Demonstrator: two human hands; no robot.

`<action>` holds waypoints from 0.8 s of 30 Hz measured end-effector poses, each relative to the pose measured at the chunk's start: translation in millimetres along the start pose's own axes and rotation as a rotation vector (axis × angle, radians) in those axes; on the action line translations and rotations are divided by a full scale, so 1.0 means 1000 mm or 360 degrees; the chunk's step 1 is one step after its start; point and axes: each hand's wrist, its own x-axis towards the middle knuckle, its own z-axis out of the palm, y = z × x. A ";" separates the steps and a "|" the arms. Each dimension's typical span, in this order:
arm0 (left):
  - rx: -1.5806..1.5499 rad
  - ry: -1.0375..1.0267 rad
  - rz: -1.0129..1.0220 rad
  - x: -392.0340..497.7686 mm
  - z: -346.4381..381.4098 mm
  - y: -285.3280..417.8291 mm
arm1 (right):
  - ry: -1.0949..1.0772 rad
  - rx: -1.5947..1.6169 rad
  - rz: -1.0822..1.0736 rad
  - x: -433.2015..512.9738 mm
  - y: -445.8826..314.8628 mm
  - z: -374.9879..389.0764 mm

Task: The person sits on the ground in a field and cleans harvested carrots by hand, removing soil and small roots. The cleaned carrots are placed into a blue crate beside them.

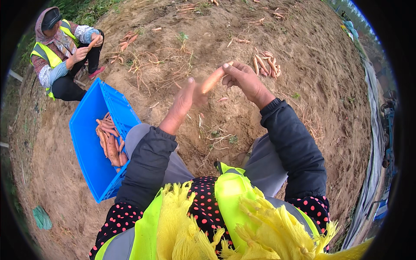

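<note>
In the head view a slim orange-skinned sweet potato (213,81) is held up over the soil. My right hand (242,76) grips its upper end between thumb and fingers. Close to the lower end is my left hand (183,102), its thumb raised and its fingers blurred; whether they touch the root is unclear. Beside my left knee a blue plastic crate (86,143) stands tilted in view, with several sweet potatoes (112,148) inside. Thin pale roots and bits of vine (217,139) lie on the ground between my legs.
A co-worker (61,55) sits at upper left, holding another sweet potato (94,42). Small heaps of sweet potatoes (268,65) and uprooted vines (146,63) lie ahead on bare soil (325,65). Grey sheeting (373,97) runs along the right; a green bag (42,217) lies lower left.
</note>
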 end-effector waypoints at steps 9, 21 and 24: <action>0.0289 -0.0013 0.0235 0.005 -0.006 0.000 | 0.0003 -0.0159 -0.0008 0.000 0.000 -0.006; -0.0440 0.0378 0.0195 0.020 -0.020 -0.011 | -0.0120 -0.0088 0.0291 -0.003 0.001 -0.004; -0.0341 0.0352 0.0198 0.017 -0.015 -0.007 | -0.0122 0.0087 0.0291 0.000 0.001 -0.004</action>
